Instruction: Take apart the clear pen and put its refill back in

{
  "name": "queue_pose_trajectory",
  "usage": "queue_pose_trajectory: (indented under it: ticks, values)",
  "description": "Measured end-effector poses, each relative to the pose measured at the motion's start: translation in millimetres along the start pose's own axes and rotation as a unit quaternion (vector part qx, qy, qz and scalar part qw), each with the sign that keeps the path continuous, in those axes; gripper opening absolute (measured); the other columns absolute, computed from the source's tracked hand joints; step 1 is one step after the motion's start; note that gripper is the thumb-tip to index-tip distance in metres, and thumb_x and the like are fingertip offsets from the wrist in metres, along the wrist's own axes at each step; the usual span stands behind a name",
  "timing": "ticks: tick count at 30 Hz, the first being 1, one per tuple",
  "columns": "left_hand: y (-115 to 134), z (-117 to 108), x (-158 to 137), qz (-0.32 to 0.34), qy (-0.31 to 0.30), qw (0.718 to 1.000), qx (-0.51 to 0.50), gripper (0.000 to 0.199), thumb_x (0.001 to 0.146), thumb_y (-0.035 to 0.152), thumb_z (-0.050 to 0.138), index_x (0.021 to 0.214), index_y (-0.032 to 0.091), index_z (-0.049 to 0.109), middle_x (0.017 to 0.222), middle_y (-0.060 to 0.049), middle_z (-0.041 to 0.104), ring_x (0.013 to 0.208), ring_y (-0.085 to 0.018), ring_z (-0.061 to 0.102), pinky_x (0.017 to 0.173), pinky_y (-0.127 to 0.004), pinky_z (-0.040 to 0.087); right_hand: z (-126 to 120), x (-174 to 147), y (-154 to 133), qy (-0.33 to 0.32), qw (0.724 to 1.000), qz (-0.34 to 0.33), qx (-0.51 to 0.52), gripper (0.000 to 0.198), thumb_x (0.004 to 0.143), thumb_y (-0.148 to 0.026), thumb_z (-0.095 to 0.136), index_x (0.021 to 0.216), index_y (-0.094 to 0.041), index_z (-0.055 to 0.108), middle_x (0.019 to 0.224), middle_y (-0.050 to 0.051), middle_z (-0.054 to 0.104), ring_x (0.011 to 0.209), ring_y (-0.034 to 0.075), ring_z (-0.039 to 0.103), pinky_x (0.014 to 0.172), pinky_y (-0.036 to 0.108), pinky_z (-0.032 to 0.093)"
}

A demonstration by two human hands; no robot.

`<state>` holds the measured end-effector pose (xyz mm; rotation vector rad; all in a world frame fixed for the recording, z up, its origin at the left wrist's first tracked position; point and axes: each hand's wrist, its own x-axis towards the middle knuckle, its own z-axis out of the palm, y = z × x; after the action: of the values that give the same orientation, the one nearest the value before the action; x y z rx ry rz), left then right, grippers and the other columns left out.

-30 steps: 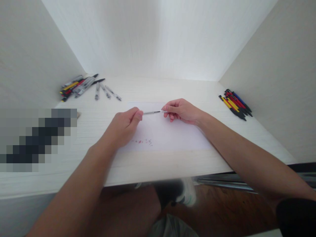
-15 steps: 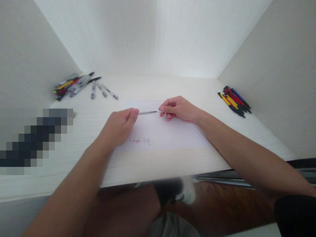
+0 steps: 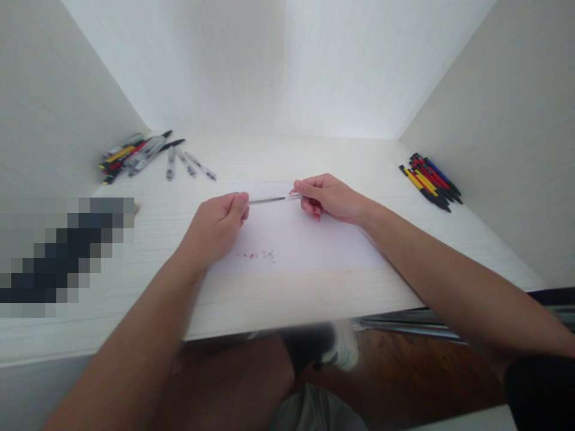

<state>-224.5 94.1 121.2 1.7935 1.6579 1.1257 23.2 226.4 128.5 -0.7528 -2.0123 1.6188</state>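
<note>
A slim clear pen point(image 3: 272, 200) with a dark stretch inside spans the gap between my two hands, lying almost level above the paper. My left hand point(image 3: 221, 222) is closed round its left end, thumb on top. At the right end, my right hand point(image 3: 327, 194) pinches it between thumb and fingers, with the other fingers curled below. Both tips of the pen are hidden in my hands. Beneath lies a white sheet of paper point(image 3: 309, 248) with small red and dark scribbles point(image 3: 254, 255) near its lower left.
Mixed pens point(image 3: 135, 154) lie heaped at the back left, with several clear pens point(image 3: 186, 161) beside them. At the right, yellow, red and blue pens point(image 3: 429, 179) form a pile. White walls enclose the desk point(image 3: 269, 305) behind and at both sides. A blurred-out patch covers the left.
My right hand has shifted slightly right and its thumb has moved up, so a longer piece of the pen shows between my hands. My left hand has risen slightly.
</note>
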Motion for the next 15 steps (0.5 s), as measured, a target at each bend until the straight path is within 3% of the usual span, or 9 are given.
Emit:
queue_pose_trajectory:
  ticks: [2,6,11,15]
  values:
    - [-4.1,0.7,1.6,0.008,0.005,1.000,-0.002,0.047,0.110,0.048,0.045,0.072,0.021,0.054,0.061,0.000,0.051,0.042,-0.018,0.040,0.036,-0.031,0.027,0.3,1.2,0.2,0.002,1.000,0.005,0.013,0.043,0.109,-0.042,0.055,0.083,-0.010,0.064,0.062,0.003,0.053,0.049,0.009,0.046,0.048,0.020,0.039]
    - [-5.5,0.5,2.1,0.018,0.003,1.000,0.006,0.048,0.109,0.050,0.044,0.073,0.021,0.054,0.062,0.000,0.052,0.042,-0.018,0.040,0.036,-0.031,0.027,1.5,2.2,-0.4,0.026,0.999,0.021,0.022,0.031,0.102,-0.031,0.063,0.079,-0.009,0.064,0.069,0.005,0.056,0.053,0.010,0.049,0.048,0.021,0.041]
    - [1.1,-0.6,-1.7,-0.019,0.001,1.000,0.006,0.047,0.109,0.051,0.044,0.074,0.021,0.054,0.065,-0.002,0.053,0.044,-0.019,0.040,0.038,-0.032,0.027,-1.0,1.3,1.9,0.008,1.000,-0.016,0.005,0.025,0.096,-0.033,0.072,0.087,-0.010,0.068,0.071,0.003,0.054,0.059,0.010,0.050,0.054,0.020,0.043]
    - [0.7,-0.4,-1.1,-0.019,0.000,1.000,-0.003,0.047,0.109,0.051,0.045,0.075,0.021,0.055,0.065,-0.002,0.053,0.045,-0.020,0.041,0.038,-0.032,0.028,-2.3,0.7,-0.3,0.012,1.000,-0.006,0.011,0.019,0.092,-0.027,0.077,0.091,-0.009,0.071,0.074,0.004,0.061,0.057,0.010,0.054,0.051,0.019,0.044]
